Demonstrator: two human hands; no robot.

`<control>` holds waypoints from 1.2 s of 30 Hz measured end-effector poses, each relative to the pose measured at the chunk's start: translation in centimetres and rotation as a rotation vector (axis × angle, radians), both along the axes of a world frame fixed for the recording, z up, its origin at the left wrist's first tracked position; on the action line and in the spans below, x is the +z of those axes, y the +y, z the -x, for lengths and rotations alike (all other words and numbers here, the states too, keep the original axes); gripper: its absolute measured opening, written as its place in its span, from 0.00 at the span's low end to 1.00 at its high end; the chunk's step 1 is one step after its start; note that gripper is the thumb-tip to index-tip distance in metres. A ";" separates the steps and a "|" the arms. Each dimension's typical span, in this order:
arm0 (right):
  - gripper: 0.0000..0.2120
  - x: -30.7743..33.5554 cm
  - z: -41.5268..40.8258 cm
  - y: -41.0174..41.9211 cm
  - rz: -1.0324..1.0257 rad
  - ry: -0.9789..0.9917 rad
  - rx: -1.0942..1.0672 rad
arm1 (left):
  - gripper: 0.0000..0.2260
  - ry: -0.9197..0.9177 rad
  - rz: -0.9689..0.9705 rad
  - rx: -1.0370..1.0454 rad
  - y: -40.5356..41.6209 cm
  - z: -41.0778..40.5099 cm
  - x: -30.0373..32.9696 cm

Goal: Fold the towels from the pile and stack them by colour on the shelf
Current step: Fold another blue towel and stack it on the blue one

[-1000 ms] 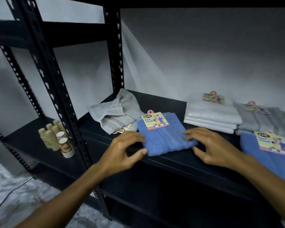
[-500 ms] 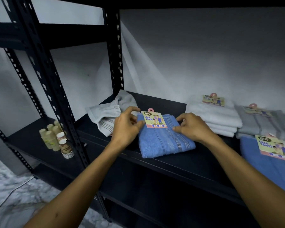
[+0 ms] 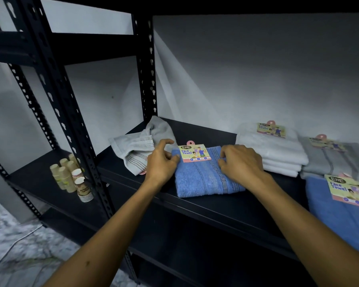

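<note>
A folded blue towel with a paper "Face Towel" label lies flat on the black shelf. My left hand pinches the towel's far left corner beside the label. My right hand grips its far right edge with curled fingers. A crumpled grey towel lies just left of my left hand. To the right stand a white folded stack, a grey folded stack and, nearer, a blue folded towel with a label.
A black perforated upright post stands left of the towels. Beyond it, on a lower shelf, are stacked paper cups. A shelf board runs overhead. A white wall closes the back. Patterned floor and a cable show at the bottom left.
Both hands have moved from the blue towel's near corners up to its far corners beside the label. The towel has stayed in place on the shelf.
</note>
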State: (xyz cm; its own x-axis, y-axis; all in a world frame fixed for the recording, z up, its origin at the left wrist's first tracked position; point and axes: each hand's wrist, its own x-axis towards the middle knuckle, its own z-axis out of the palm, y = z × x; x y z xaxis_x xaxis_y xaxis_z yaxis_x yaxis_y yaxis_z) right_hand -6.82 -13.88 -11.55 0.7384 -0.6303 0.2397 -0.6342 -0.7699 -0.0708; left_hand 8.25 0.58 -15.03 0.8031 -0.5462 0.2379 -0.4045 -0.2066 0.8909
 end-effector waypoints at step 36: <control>0.20 -4.4 8.5 6.2 -0.199 -0.240 0.005 | 0.16 -0.073 -0.380 0.042 4.7 7.8 -0.5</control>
